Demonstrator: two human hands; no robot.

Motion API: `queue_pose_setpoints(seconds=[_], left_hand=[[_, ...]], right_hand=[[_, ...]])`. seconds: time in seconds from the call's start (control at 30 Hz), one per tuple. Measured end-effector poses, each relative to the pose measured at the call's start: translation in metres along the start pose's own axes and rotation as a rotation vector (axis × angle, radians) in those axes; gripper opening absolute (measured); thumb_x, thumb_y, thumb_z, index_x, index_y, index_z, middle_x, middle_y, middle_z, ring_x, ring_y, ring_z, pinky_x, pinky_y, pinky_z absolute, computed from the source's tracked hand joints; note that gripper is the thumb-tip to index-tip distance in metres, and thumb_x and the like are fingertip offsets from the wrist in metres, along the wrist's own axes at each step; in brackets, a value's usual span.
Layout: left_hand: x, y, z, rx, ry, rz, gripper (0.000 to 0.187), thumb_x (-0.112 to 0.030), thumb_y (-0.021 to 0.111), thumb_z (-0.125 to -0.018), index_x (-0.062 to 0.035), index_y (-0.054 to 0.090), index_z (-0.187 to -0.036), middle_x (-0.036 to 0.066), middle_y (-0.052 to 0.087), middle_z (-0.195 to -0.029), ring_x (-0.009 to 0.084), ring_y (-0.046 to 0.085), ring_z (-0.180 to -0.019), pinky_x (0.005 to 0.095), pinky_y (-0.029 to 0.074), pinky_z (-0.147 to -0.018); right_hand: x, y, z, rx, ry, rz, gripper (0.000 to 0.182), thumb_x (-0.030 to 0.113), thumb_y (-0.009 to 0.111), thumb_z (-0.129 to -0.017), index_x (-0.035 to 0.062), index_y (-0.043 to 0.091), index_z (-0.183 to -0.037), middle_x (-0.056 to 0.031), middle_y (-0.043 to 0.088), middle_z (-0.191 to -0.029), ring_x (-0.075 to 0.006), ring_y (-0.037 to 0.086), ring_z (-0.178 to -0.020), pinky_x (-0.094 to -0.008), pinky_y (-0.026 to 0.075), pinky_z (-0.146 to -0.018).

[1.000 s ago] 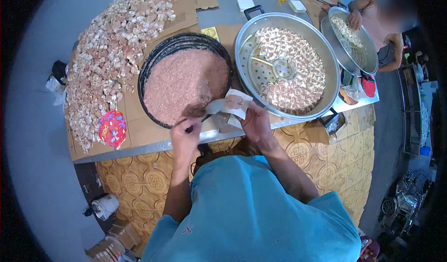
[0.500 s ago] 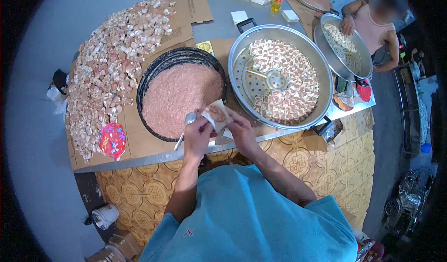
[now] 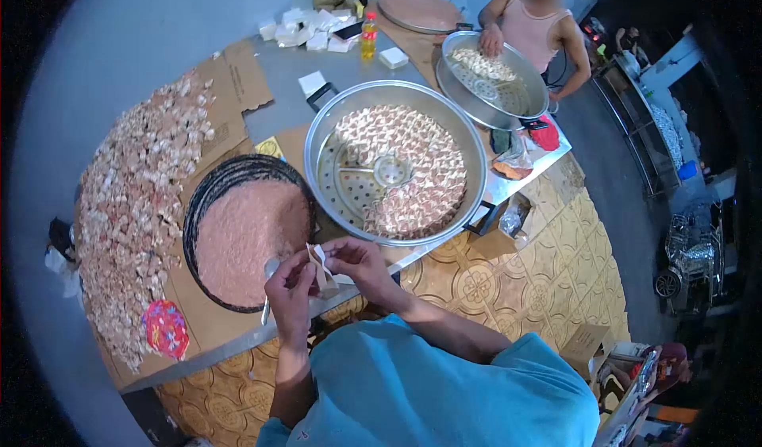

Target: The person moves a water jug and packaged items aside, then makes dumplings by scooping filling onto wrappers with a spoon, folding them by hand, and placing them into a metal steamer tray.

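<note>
A dumpling wrapper [image 3: 320,269] is folded upright between my two hands over the table's front edge. My left hand [image 3: 290,294] pinches one side of it and also keeps a metal spoon [image 3: 266,314] against the palm. With its fingertips, my right hand [image 3: 363,267] grips the wrapper's other side. Any filling inside the fold is hidden. Just beyond my left hand stands a black tub [image 3: 208,298] of pink minced filling [image 3: 250,233]. Ahead of my right hand is a large perforated steamer pan [image 3: 340,190] with rows of filled dumplings [image 3: 425,193] covering most of its base.
Loose dumpling-like pieces [image 3: 131,217] lie heaped on cardboard at left, beside a red patterned bag [image 3: 167,329]. Wrapper stacks [image 3: 317,30] and a yellow drink bottle [image 3: 368,38] stand at the back. A co-worker [image 3: 540,30] reaches into a second steamer pan [image 3: 508,98].
The wrapper lay open with filling showing; now it is folded up between my fingers. My view has turned, so the table appears lower and further left.
</note>
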State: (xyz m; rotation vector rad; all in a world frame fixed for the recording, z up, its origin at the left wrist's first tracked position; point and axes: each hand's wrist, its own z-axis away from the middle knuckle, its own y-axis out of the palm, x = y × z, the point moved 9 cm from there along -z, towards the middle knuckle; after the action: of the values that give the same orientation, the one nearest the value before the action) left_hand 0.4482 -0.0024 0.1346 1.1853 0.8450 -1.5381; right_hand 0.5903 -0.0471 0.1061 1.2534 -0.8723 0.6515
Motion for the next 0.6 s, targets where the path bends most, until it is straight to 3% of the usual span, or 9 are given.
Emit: queue_pose_setpoints(seconds=[0.17,0.3,0.37,0.53,0.6], left_hand=[[-0.006,0.016,0.002,0.027,0.017,0.077,0.022,-0.008,0.066,-0.091,0.0008,0.067,-0.111,0.003,0.068,-0.087,0.0057,0.058,-0.066,0.0192,0.044,-0.052],[-0.006,0.023,0.001,0.071,-0.021,0.116,0.020,-0.008,0.065,-0.092,0.0007,0.068,-0.109,0.002,0.067,-0.083,0.0061,0.058,-0.064,0.0190,0.044,-0.053],[-0.010,0.028,0.003,-0.009,0.035,0.044,0.018,-0.006,0.064,-0.091,0.0014,0.069,-0.107,0.002,0.065,-0.080,0.0070,0.058,-0.061,0.0197,0.044,-0.051],[-0.006,0.024,0.001,0.077,-0.014,0.165,0.026,0.003,0.059,-0.089,0.0022,0.067,-0.114,0.011,0.070,-0.098,0.0136,0.068,-0.076,0.0263,0.059,-0.062],[-0.006,0.031,0.003,0.158,-0.009,0.160,0.027,0.003,0.059,-0.089,0.0020,0.066,-0.115,0.011,0.070,-0.098,0.0143,0.068,-0.077,0.0263,0.059,-0.061]], right_hand=[[0.001,-0.006,0.004,0.014,-0.004,-0.046,0.027,0.009,0.068,-0.091,-0.0023,0.064,-0.115,-0.0062,0.068,-0.105,-0.0123,0.063,-0.094,-0.0292,0.053,-0.086],[0.001,-0.009,0.006,0.008,0.030,-0.038,0.027,0.007,0.071,-0.088,-0.0017,0.065,-0.113,-0.0067,0.069,-0.104,-0.0128,0.064,-0.093,-0.0298,0.054,-0.085],[-0.003,-0.011,0.006,-0.005,0.028,-0.088,0.025,0.001,0.072,-0.086,-0.0012,0.067,-0.110,-0.0072,0.070,-0.101,-0.0138,0.066,-0.092,-0.0305,0.054,-0.085],[0.012,-0.019,0.001,-0.002,-0.074,-0.100,0.025,-0.004,0.070,-0.085,-0.0012,0.064,-0.109,-0.0075,0.070,-0.100,-0.0156,0.066,-0.092,-0.0305,0.055,-0.084],[0.013,-0.032,0.000,-0.147,-0.036,-0.139,0.033,-0.007,0.069,-0.083,-0.0005,0.060,-0.114,-0.0066,0.068,-0.103,-0.0155,0.065,-0.096,-0.0301,0.054,-0.085]])
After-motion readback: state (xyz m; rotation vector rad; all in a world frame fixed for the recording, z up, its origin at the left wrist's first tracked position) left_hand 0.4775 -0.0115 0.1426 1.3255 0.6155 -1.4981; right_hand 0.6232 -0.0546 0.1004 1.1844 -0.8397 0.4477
